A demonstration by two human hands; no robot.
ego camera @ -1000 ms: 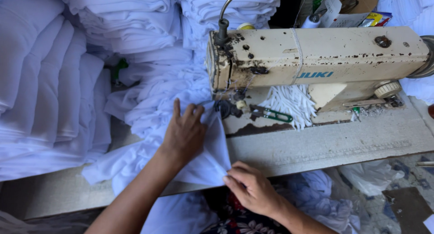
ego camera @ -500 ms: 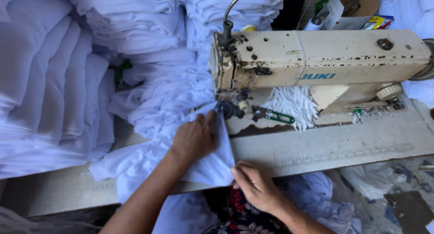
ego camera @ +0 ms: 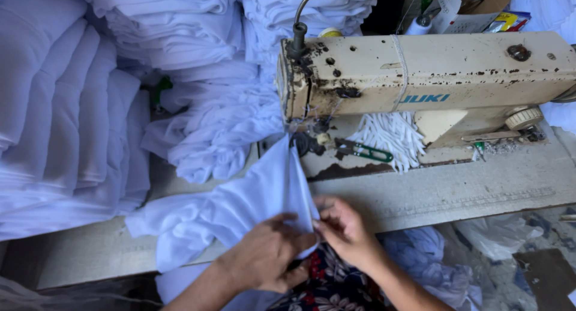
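1. While your left hand (ego camera: 267, 254) lies on the white cloth (ego camera: 240, 206) at the near edge of the table (ego camera: 456, 191), its fingers curl and pinch the cloth's right edge.
2. Your right hand (ego camera: 345, 230) meets it just beside, fingertips closed on the same edge, so both hands hold one fold between them.
3. From your hands the cloth rises in a narrowing strip up to the needle area of the sewing machine (ego camera: 420, 74), and spreads left across the table and over its front.
4. Behind the machine's left end sits a heap of bunched white fabric (ego camera: 216, 131).
5. Folded white stacks (ego camera: 60, 113) fill the left side.
6. Green snips (ego camera: 363, 152) lie on the machine bed, beside a bundle of white strips (ego camera: 387, 137).
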